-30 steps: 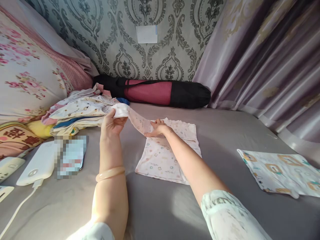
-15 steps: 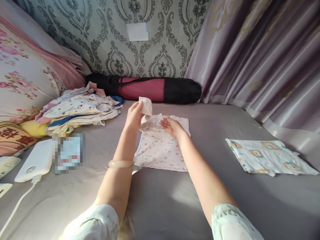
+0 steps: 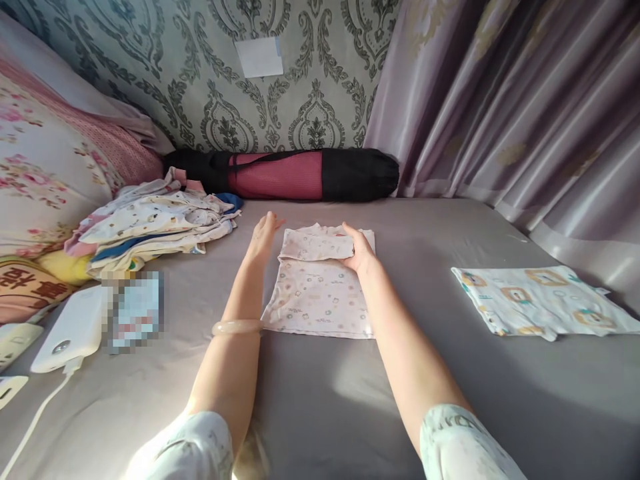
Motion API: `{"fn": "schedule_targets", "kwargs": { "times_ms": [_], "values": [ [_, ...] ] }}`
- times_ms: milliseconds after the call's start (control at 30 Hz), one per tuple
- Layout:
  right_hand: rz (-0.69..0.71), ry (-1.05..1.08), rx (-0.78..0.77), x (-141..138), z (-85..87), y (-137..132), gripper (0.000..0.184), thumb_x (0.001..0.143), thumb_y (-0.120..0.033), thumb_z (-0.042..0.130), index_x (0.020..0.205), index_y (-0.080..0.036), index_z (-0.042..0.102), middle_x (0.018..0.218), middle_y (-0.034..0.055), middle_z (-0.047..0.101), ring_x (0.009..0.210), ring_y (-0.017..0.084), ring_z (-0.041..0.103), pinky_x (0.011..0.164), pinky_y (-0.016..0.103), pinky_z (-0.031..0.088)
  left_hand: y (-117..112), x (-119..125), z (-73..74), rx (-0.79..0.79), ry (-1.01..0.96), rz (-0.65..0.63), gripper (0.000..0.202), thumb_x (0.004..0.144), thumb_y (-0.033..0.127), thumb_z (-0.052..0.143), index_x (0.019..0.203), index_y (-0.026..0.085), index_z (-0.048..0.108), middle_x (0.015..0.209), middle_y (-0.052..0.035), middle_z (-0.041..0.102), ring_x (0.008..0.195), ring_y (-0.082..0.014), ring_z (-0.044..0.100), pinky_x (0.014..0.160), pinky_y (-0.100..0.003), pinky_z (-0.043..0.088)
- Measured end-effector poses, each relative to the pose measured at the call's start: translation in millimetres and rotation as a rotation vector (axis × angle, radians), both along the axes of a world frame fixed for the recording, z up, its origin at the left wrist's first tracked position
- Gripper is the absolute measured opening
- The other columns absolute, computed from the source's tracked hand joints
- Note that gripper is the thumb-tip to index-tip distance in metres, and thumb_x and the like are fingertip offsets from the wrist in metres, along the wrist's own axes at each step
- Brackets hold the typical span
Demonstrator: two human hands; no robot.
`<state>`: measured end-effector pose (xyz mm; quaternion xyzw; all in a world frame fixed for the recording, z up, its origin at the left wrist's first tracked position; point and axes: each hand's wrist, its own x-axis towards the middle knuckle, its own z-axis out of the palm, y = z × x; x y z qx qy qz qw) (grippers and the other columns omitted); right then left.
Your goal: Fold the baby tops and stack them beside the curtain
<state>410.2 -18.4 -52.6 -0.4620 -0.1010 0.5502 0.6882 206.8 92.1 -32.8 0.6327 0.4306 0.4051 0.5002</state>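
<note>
A pale pink baby shirt (image 3: 320, 293) with small prints lies flat on the bed, its upper part covered by a sleeve (image 3: 317, 245) folded across. Beside the shirt's upper left edge is my left hand (image 3: 265, 233), holding nothing, fingers stretched out. A pale bangle (image 3: 237, 327) circles that forearm. My right hand (image 3: 362, 248) rests at the right end of the folded sleeve and touches it. Its thumb is stretched away from the fingers, which are partly hidden.
To the right lies a folded white printed cloth (image 3: 545, 303). Crumpled clothes (image 3: 160, 220) are piled at the left, near a white power bank (image 3: 73, 330) with a cable and a blurred packet (image 3: 137, 310). A black and red rolled bag (image 3: 275, 175) lies along the wall.
My left hand has let go of the raised sleeve and moved a little down to the left. The sleeve now lies flat across the shirt, its end at my right hand.
</note>
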Motion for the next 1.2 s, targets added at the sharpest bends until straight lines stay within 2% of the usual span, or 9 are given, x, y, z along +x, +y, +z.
{"fn": "schedule_targets", "kwargs": {
  "times_ms": [67, 167, 267, 367, 533, 700, 867, 1033, 1200],
  "values": [
    [0.017, -0.026, -0.04, 3, -0.9, 1, 0.012, 0.074, -0.019, 0.065, 0.084, -0.02, 0.059, 0.068, 0.0009, 0.064, 0.068, 0.018, 0.064, 0.067, 0.034, 0.057, 0, 4, -9.2, 0.028, 0.114, 0.006, 0.054, 0.094, 0.045, 0.04, 0.137, 0.015, 0.05, 0.128, -0.0143, 0.066, 0.13, -0.0253, 0.053, 0.113, -0.045, 0.033],
    [-0.058, -0.143, -0.081, 7, -2.3, 3, 0.03, 0.063, -0.004, 0.057, 0.088, -0.02, 0.058, 0.066, -0.0031, 0.062, 0.064, 0.015, 0.062, 0.066, 0.029, 0.054, 0, 13, -25.7, 0.035, 0.268, -0.038, 0.058, 0.086, 0.032, 0.047, 0.142, 0.017, 0.047, 0.133, -0.0133, 0.063, 0.126, -0.0256, 0.056, 0.108, -0.043, 0.04],
    [-0.112, -0.349, -0.094, 12, -5.6, 4, 0.047, 0.061, -0.003, 0.051, 0.105, -0.019, 0.059, 0.075, -0.0025, 0.065, 0.072, 0.016, 0.066, 0.071, 0.029, 0.055, -1, 17, -40.1, 0.142, 0.445, -0.154, 0.063, 0.083, 0.026, 0.047, 0.147, 0.023, 0.042, 0.142, -0.0114, 0.056, 0.132, -0.0268, 0.051, 0.112, -0.047, 0.035],
    [-0.083, -0.687, -0.141, 19, -10.3, 3, 0.059, 0.066, -0.005, 0.049, 0.124, -0.018, 0.056, 0.106, 0.0051, 0.07, 0.095, 0.019, 0.067, 0.083, 0.031, 0.054, -5, 17, -48.1, 0.272, 0.669, -0.17, 0.061, 0.086, 0.023, 0.042, 0.147, 0.024, 0.042, 0.149, -0.0123, 0.049, 0.145, -0.0294, 0.033, 0.117, -0.058, 0.017],
    [0.017, -1.295, -0.249, 24, -12.3, -7, 0.059, 0.08, -0.006, 0.045, 0.136, -0.02, 0.054, 0.131, 0.0082, 0.062, 0.124, 0.022, 0.056, 0.105, 0.033, 0.043, -5, 15, -53.2, 0.293, 0.788, -0.154, 0.055, 0.092, 0.029, 0.035, 0.148, 0.026, 0.04, 0.152, -0.0118, 0.044, 0.147, -0.0307, 0.028, 0.116, -0.064, 0.012],
    [0.141, -1.485, -0.334, 15, -10.8, -17, 0.067, 0.084, -0.004, 0.041, 0.149, -0.02, 0.042, 0.145, 0.0087, 0.053, 0.133, 0.025, 0.049, 0.108, 0.036, 0.039, -6, 14, -51.2, 0.298, 0.821, -0.165, 0.054, 0.094, 0.033, 0.034, 0.147, 0.026, 0.04, 0.155, -0.0122, 0.04, 0.148, -0.0318, 0.026, 0.115, -0.066, 0.009],
    [0.095, -1.513, -0.404, 12, -11.2, -19, 0.075, 0.081, 0.0, 0.038, 0.154, -0.014, 0.03, 0.153, 0.0123, 0.042, 0.139, 0.025, 0.042, 0.112, 0.037, 0.035, -13, 15, -41.9, 0.271, 0.88, -0.173, 0.053, 0.097, 0.036, 0.027, 0.147, 0.025, 0.039, 0.157, -0.0115, 0.037, 0.149, -0.0308, 0.023, 0.116, -0.065, 0.01],
    [-0.035, -1.666, -0.458, 11, -7.9, -17, 0.069, 0.084, -0.001, 0.033, 0.152, -0.011, 0.033, 0.155, 0.0157, 0.037, 0.146, 0.027, 0.029, 0.117, 0.045, 0.025, -23, 21, -26.2, 0.372, 0.876, -0.135, 0.055, 0.098, 0.038, 0.025, 0.148, 0.019, 0.039, 0.157, -0.0158, 0.034, 0.149, -0.0315, 0.021, 0.117, -0.064, 0.008],
    [0.16, -1.875, -0.302, -13, -8.6, -11, 0.054, 0.096, -0.015, 0.03, 0.148, -0.012, 0.04, 0.159, 0.0121, 0.031, 0.15, 0.025, 0.018, 0.121, 0.049, 0.007, -40, 42, -15.8, 0.57, 0.855, -0.189, 0.051, 0.097, 0.025, 0.027, 0.145, 0.018, 0.041, 0.155, -0.0142, 0.039, 0.148, -0.0277, 0.026, 0.12, -0.056, 0.012]
  ]
}}
